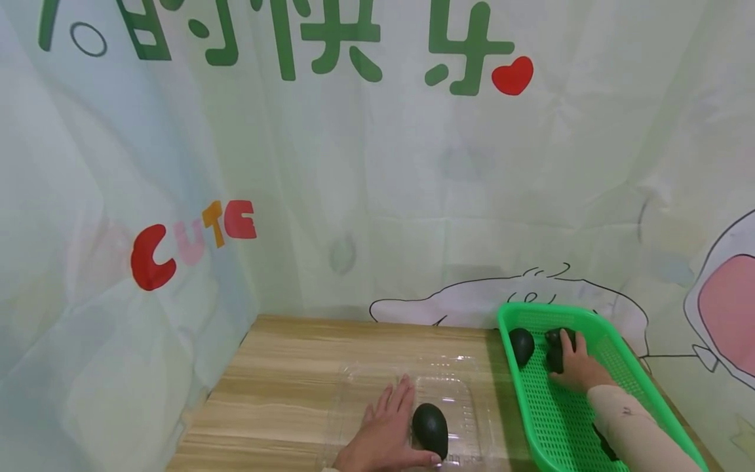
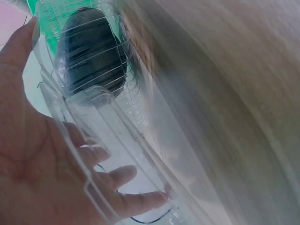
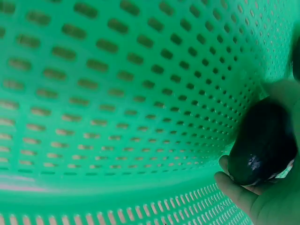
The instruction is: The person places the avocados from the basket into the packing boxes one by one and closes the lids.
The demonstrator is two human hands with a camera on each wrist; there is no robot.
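Note:
A clear plastic container (image 1: 468, 410) lies on the table with a dark, smooth avocado (image 1: 429, 429) in its right part. My left hand (image 1: 380, 429) rests against the container, fingers extended and thumb spread beside the fruit's lower end. In the left wrist view, the container's transparent edge (image 2: 70, 136) crosses in front of that hand. Over in the green basket (image 1: 525, 419), my right hand (image 1: 580, 370) grips another dark avocado (image 3: 262, 140), fingers and thumb around it in the right wrist view. A further avocado (image 1: 522, 346) sits at the basket's far left corner.
The basket stands at the right of the wooden table (image 1: 283, 387), its raised rim around the right hand. Another dark thing (image 1: 604, 440) shows partly beneath the right sleeve (image 1: 637, 423). A printed cloth (image 1: 354, 196) hangs behind the table and along its sides.

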